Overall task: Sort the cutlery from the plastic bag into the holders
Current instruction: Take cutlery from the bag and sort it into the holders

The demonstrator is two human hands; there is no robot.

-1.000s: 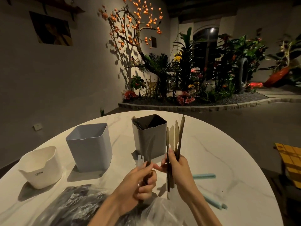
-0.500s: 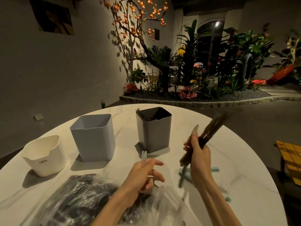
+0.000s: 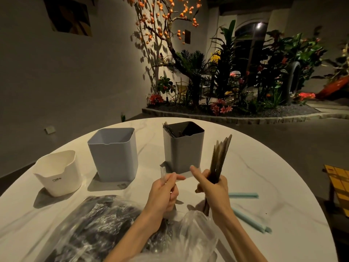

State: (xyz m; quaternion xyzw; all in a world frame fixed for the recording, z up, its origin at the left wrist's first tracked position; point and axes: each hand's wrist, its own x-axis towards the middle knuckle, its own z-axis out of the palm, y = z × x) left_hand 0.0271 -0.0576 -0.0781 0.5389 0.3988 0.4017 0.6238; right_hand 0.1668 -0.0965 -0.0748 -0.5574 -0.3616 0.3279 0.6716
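A round white marble table [image 3: 273,173] fills the lower frame, a lit indoor planter bed [image 3: 236,103] behind it. At centre, the right hand [image 3: 213,188] grips a bundle of dark plastic cutlery [image 3: 220,157] before the grey square holder [image 3: 184,148]; the left hand [image 3: 163,193] pinches clear plastic cutlery [image 3: 163,172] above the crumpled plastic bag [image 3: 105,224].

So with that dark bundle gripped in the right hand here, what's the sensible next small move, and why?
Probably carry the bundle of dark cutlery in the right hand up and left to the dark grey holder and lower it in. That holder already has similar dark pieces, stands nearest, and the bundle is upright. The left hand holds only clear pieces.
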